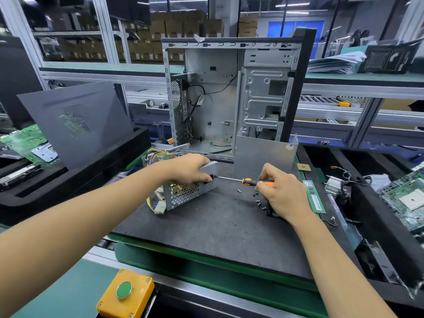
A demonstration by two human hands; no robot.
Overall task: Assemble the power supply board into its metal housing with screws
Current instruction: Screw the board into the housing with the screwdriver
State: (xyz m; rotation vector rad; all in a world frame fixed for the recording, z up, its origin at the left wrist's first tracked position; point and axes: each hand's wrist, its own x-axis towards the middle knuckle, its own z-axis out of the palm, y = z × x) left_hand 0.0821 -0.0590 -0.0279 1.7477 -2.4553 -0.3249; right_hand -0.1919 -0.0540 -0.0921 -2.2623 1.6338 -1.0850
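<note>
The metal power supply housing (183, 193), with a honeycomb grille and yellow wires inside, stands on its side on the dark work mat (218, 226). My left hand (185, 168) grips its top edge. An orange-and-black screwdriver (247, 181) lies level, its tip against the housing's right side near my left fingers. My right hand (282, 191) holds its handle. Several small dark screws (257, 198) lie loose on the mat just below the screwdriver. The board inside the housing is mostly hidden.
An open computer case (231, 95) stands behind the mat, with a bent metal cover (263, 154) in front of it. A RAM stick (314, 196) lies to the right. Black trays hold circuit boards (408, 198) on both sides. A yellow box with a green button (125, 292) sits near the front.
</note>
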